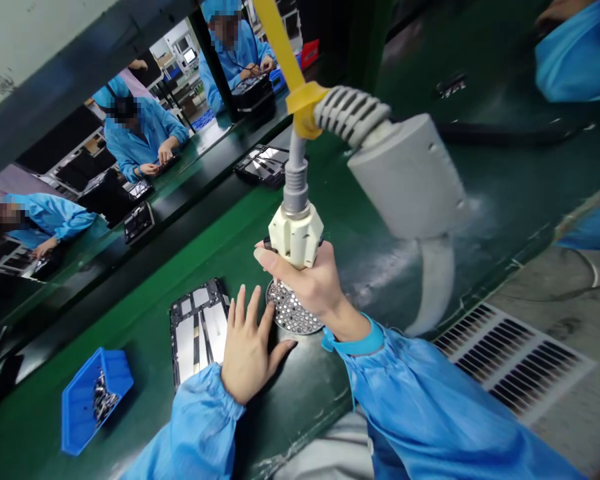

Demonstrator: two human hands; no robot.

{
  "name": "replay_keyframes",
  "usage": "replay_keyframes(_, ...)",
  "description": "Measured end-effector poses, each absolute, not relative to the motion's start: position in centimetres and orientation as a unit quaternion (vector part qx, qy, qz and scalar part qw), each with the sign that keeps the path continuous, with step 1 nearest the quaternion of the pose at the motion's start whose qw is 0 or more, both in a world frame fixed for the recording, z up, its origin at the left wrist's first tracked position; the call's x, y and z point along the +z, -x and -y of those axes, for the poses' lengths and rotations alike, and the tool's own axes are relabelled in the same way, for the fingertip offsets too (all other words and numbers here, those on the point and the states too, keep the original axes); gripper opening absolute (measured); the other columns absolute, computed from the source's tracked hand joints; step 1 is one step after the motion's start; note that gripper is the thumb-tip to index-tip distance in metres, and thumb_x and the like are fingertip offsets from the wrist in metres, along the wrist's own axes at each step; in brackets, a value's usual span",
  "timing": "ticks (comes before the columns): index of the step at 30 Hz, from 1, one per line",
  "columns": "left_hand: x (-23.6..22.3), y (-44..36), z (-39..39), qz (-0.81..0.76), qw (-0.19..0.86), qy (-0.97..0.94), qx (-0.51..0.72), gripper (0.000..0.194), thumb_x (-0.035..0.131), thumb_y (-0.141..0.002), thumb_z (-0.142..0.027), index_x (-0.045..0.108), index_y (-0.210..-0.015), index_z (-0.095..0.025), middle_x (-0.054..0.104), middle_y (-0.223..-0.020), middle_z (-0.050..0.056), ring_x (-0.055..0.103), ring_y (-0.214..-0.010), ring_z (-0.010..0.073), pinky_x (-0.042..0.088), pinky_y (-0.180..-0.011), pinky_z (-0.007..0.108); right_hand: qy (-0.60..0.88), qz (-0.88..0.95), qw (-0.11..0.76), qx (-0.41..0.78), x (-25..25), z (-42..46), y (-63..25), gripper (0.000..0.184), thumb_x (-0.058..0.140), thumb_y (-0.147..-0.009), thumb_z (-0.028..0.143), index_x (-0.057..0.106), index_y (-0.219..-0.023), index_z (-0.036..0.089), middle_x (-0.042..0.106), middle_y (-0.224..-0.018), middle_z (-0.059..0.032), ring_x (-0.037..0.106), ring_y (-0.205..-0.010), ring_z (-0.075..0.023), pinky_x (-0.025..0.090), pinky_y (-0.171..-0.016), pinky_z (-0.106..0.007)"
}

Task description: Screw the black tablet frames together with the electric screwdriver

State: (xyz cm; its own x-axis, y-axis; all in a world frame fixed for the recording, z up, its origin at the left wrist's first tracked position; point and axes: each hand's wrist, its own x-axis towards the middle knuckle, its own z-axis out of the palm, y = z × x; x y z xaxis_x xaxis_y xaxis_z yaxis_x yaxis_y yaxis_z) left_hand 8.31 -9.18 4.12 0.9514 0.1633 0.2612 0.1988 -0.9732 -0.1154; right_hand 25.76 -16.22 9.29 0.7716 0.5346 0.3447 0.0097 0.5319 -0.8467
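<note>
At the bottom of the view, blue smock sleeves (190, 427) with gathered cuffs at both wrists. Fingers of the right hand (305, 283) wrapped firmly around a cream ribbed collar (296, 237), thumb lying across its near side. Directly below the collar and partly under the hand, a round perforated metal disc (291, 308), its contact with the bench impossible to tell. Beside it, the left hand (247, 350) flat and palm down on a green bench mat (300, 373), fingers spread, pinching nothing. Just past those fingers, a black frame (199, 330) with silver panels lying flat on the mat. Farther left, a blue plastic bin (96, 400) holding small metal parts (105, 400). Above the collar, a grey threaded shaft (296, 180) running up through a yellow bracket (305, 107) on a yellow arm (280, 47), with a grey corrugated hose (350, 115) leading into a grey housing (405, 175). To the right, a metal floor grille (510, 360). Across the bench, more black frames (263, 165) and co-workers (140, 137) in blue smocks and caps, hands busy at their own stations.
</note>
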Motion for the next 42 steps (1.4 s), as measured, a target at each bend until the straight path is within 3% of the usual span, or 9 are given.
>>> replay_keyframes(6,4.8,-8.6,10.5,0.101,0.032,0.986,-0.127,0.058,0.059,-0.101,-0.054,0.065,-0.133,-0.007,0.051,-0.155,0.021,0.038,-0.151,0.0443,0.050,-0.115,0.061,0.441,0.296,0.822,0.207,10.0,16.3,-25.3,0.028,0.085,-0.081,0.046,0.078,-0.086,0.019,0.066,-0.071,-0.0012,0.064,-0.066,-0.0160,0.060,-0.070,-0.030)
replay_keyframes(9,4.4,-9.1,10.8,0.126,0.023,0.984,-0.127,0.068,0.060,-0.099,-0.058,0.060,-0.140,-0.003,0.051,-0.155,0.023,0.039,-0.150,0.0442,0.049,-0.116,0.061,0.431,0.298,0.822,0.224,10.0,15.7,-24.8,0.026,0.084,-0.082,0.042,0.074,-0.078,0.018,0.060,-0.065,0.0008,0.055,-0.059,-0.0119,0.055,-0.066,-0.027)
replay_keyframes(14,3.9,-9.4,11.5,0.139,0.026,0.985,-0.097,0.083,0.062,-0.097,-0.063,0.052,-0.149,0.000,0.041,-0.163,0.025,0.035,-0.153,0.0457,0.047,-0.118,0.061,0.447,0.298,0.808,0.241,9.1,14.8,-24.2,0.036,0.084,-0.080,0.044,0.064,-0.067,0.017,0.056,-0.064,0.0006,0.050,-0.057,-0.0110,0.052,-0.063,-0.028)
replay_keyframes(18,4.9,-8.0,12.3,0.126,-0.018,0.988,-0.091,0.071,0.057,-0.101,-0.057,0.056,-0.145,-0.001,0.040,-0.164,0.023,0.035,-0.154,0.0434,0.050,-0.117,0.057,0.457,0.293,0.801,0.253,8.5,14.1,-23.6,0.039,0.085,-0.079,0.047,0.063,-0.066,0.017,0.055,-0.062,0.0007,0.048,-0.054,-0.0105,0.052,-0.060,-0.028)
replay_keyframes(24,7.3,-2.3,8.0,0.194,0.025,0.966,-0.167,0.052,0.047,-0.106,-0.049,0.066,-0.132,-0.008,0.054,-0.154,0.019,0.045,-0.149,0.0381,0.051,-0.117,0.055,0.481,0.311,0.780,0.252,7.3,13.1,-23.0,0.049,0.083,-0.080,0.050,0.054,-0.055,0.018,0.049,-0.050,0.0020,0.045,-0.044,-0.0098,0.048,-0.050,-0.027)
replay_keyframes(27,7.9,1.8,3.5,0.287,0.040,0.940,-0.180,0.053,0.045,-0.104,-0.055,0.068,-0.129,-0.014,0.062,-0.145,0.017,0.056,-0.137,0.0366,0.051,-0.114,0.055,0.499,0.314,0.766,0.256,6.8,12.7,-23.0,0.048,0.082,-0.079,0.052,0.057,-0.055,0.018,0.050,-0.048,0.0016,0.048,-0.043,-0.0109,0.047,-0.047,-0.027)
replay_keyframes(32,7.6,6.2,-1.4,0.533,0.020,0.844,-0.049,0.078,0.037,-0.095,-0.063,0.058,-0.142,-0.004,0.066,-0.125,0.023,0.068,-0.112,0.0403,0.056,-0.095,0.053,0.512,0.312,0.759,0.255,6.4,12.5,-23.0,0.043,0.082,-0.077,0.051,0.063,-0.057,0.018,0.052,-0.048,0.0009,0.048,-0.042,-0.0115,0.047,-0.044,-0.027)
replay_keyframes(37,6.7,6.4,-1.1,0.571,-0.225,0.790,0.015,0.084,0.033,-0.089,-0.066,0.055,-0.143,-0.006,0.067,-0.073,0.008,0.069,-0.071,0.0301,0.053,-0.073,0.041,0.517,0.319,0.759,0.233,6.4,12.3,-22.8,0.040,0.081,-0.078,0.050,0.065,-0.059,0.018,0.052,-0.049,0.0005,0.050,-0.043,-0.0124,0.046,-0.042,-0.027)
replay_keyframes(42,5.9,6.2,0.8,0.572,-0.383,0.723,-0.053,0.104,0.044,-0.080,-0.075,0.042,-0.149,0.001,0.052,-0.048,-0.002,0.053,-0.041,0.0235,0.043,-0.047,0.033,0.519,0.313,0.762,0.227,6.2,12.1,-22.6,0.040,0.082,-0.077,0.049,0.063,-0.058,0.018,0.050,-0.046,0.0013,0.049,-0.042,-0.0119,0.045,-0.042,-0.027)
